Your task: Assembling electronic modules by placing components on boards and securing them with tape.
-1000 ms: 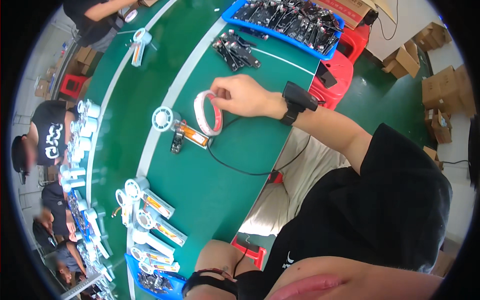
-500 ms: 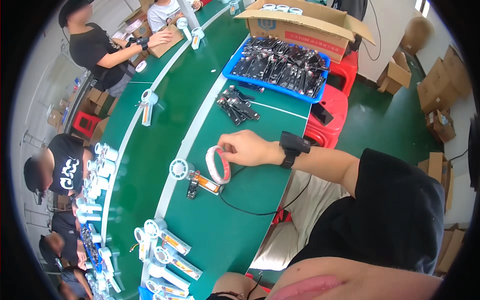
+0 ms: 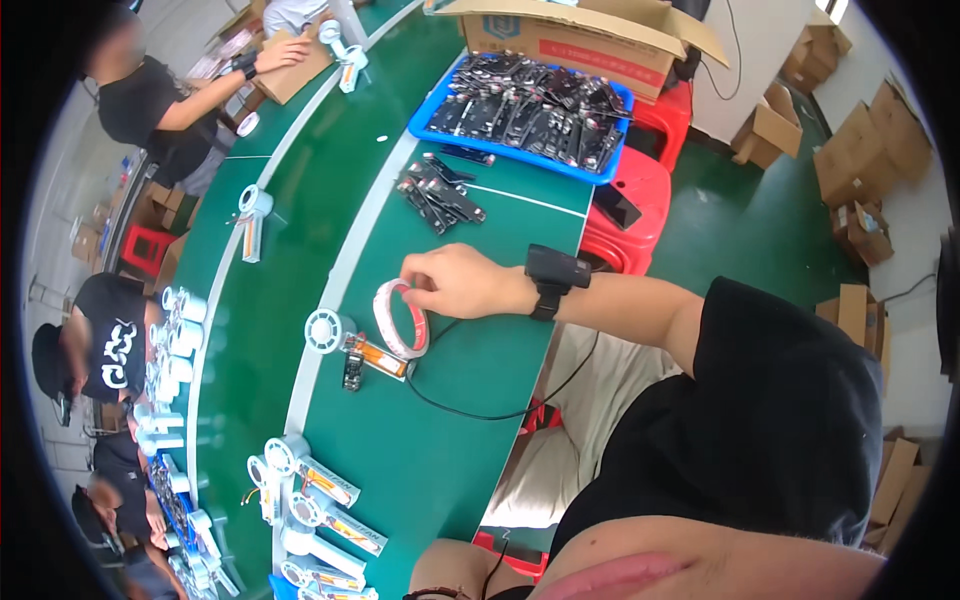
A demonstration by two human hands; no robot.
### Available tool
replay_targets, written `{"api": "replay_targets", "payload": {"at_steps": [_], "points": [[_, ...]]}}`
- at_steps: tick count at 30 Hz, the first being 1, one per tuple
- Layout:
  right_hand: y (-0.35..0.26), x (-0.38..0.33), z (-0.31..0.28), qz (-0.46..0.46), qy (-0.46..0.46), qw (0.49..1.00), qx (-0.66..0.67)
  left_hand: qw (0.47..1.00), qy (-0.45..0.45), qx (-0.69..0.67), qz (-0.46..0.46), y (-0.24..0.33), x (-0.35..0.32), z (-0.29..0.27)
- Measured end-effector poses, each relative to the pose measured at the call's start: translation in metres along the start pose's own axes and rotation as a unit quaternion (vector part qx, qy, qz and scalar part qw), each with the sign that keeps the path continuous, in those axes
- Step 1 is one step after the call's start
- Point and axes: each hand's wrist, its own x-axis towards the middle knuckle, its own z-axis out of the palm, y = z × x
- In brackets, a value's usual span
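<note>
My right hand (image 3: 455, 280) pinches the upper rim of a narrow white tape roll (image 3: 388, 325) with a red inner ring. The roll stands on edge on the green table, over the handle end of a light-blue handheld fan (image 3: 323, 331). That fan lies with its handle uncovered, showing an orange battery (image 3: 378, 354). Beside the handle is a small black circuit part (image 3: 352, 371). A black strap with a device (image 3: 556, 267) is on my right wrist. A rounded patch of bare skin and a dark bracelet show at the lower edge, but no left-hand fingers are visible.
Black flat parts (image 3: 438, 195) lie in a pile beyond my hand, before a full blue tray (image 3: 425, 122). More opened fans (image 3: 330, 485) lie at the near left. A black cable (image 3: 480, 414) crosses to the table edge. Co-workers (image 3: 165, 115) sit across the table.
The whole scene has shifted a little left and up in the picture as my head moved. My right hand keeps its pinch on the tape roll above the same fan.
</note>
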Motion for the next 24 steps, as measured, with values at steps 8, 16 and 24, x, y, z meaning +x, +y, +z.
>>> {"api": "replay_targets", "payload": {"at_steps": [8, 16, 24], "points": [[-0.007, -0.001, -0.011, 0.018, 0.021, 1.000, -0.005, 0.544, -0.326, -0.749, 0.191, -0.081, 0.032, -0.018], [-0.001, -0.005, -0.014, 0.034, -0.007, 0.999, -0.003, 0.629, -0.247, -0.728, -0.118, -0.055, 0.017, -0.020], [-0.003, -0.001, -0.007, 0.010, -0.008, 1.000, -0.005, 0.672, -0.181, -0.609, -0.381, 0.008, 0.023, -0.039]]}}
